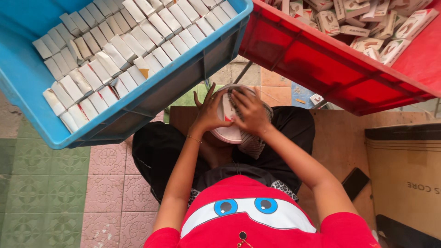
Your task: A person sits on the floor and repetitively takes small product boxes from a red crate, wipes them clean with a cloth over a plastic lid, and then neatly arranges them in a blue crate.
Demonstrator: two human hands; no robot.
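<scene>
Head view shows both hands meeting over the lap: the left hand [209,112] has its fingers spread against a round white object [228,133], and the right hand [250,110] curls its fingers over the top of it — a mesh-patterned piece [251,146] hangs just below. Beyond them, a blue crate [27,78] holds neat rows of small white boxes [115,50]; a red crate [321,59] beside it holds a loose heap of printed boxes [367,23].
</scene>
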